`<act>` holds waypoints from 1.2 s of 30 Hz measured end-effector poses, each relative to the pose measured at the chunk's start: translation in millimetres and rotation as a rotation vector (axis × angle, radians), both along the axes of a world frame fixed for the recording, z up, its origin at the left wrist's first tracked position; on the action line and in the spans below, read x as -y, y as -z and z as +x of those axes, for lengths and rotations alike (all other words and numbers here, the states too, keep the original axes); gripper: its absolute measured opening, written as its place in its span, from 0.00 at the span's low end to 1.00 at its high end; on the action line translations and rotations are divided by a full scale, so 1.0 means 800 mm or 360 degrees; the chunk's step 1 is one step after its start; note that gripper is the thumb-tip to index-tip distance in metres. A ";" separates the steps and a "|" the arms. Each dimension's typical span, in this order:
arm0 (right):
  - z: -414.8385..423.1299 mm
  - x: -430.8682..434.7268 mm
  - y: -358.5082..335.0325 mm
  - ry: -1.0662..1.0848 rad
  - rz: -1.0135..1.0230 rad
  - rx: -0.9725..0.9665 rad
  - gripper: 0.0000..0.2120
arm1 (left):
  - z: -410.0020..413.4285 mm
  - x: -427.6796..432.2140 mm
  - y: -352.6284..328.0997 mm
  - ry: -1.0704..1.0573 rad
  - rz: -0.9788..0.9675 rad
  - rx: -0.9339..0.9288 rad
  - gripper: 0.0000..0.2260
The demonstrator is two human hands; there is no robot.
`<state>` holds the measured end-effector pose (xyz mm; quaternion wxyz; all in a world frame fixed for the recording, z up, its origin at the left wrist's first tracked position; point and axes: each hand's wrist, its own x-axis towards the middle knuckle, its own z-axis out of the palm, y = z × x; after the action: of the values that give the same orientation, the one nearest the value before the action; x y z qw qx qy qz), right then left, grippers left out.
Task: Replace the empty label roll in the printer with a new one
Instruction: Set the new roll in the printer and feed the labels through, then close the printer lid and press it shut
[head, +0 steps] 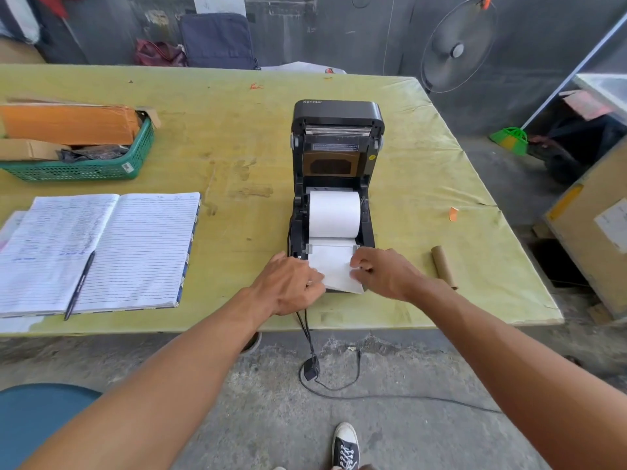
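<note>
New roll [334, 213] sits in the open printer [298, 228], and its leader [334, 271] is fed forward through the guides. The right hand [386, 273] pinches one edge of the leader. The left hand [291, 283] covers the other edge, its grip hidden. The old core [442, 266] lies on the table [220, 130]. Next, likely: square the leader and close the lid [337, 111].

Left hand [291, 283], right hand [386, 273], close together.

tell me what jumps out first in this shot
The black printer sits mid-table, lid open, a fat white roll inside. At its front the right hand pinches the paper tail while the left hand touches its other edge. A bare cardboard core lies to the printer's right.
</note>
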<state>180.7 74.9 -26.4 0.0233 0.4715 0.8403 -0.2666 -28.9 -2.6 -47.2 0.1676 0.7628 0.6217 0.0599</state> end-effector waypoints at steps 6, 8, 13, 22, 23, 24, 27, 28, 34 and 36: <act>-0.023 0.017 0.048 -0.0200 0.0752 0.0303 0.16 | 0.001 -0.013 -0.002 -0.0274 0.0049 0.0251 0.19; -0.030 0.020 0.056 -0.0165 0.0876 0.0390 0.16 | 0.005 -0.012 -0.003 -0.0173 0.0142 -0.0013 0.12; -0.040 0.021 0.054 -0.0112 0.0896 0.0436 0.20 | 0.016 -0.016 0.014 -0.0031 0.0321 -0.0428 0.09; -0.030 0.023 0.042 0.0068 0.0572 0.0199 0.21 | 0.006 -0.023 0.010 0.0014 0.0265 -0.0232 0.12; -0.029 0.025 0.037 0.0142 0.0518 0.0152 0.23 | 0.003 -0.024 0.007 0.0012 0.0266 -0.0175 0.12; -0.028 0.026 0.032 0.0223 0.0493 0.0104 0.24 | 0.000 -0.024 0.005 0.0003 0.0300 -0.0121 0.13; -0.029 0.023 0.015 0.0422 0.0546 0.0033 0.21 | -0.012 -0.031 -0.002 -0.0085 0.0431 0.0033 0.13; -0.028 0.019 0.008 0.0470 0.0558 0.0024 0.20 | -0.016 -0.035 -0.007 -0.0136 0.0464 0.0080 0.12; -0.036 -0.033 -0.047 0.0697 0.0706 -0.0154 0.19 | -0.036 -0.082 -0.062 -0.0412 0.0826 0.0320 0.10; -0.041 -0.058 -0.069 0.0782 0.0779 -0.0265 0.17 | -0.037 -0.102 -0.088 -0.0613 0.0932 0.0431 0.11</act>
<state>147.7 121.4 29.0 -0.2237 0.6277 0.7398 -0.0925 -58.5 79.2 23.6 0.0088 0.6327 0.6825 0.3658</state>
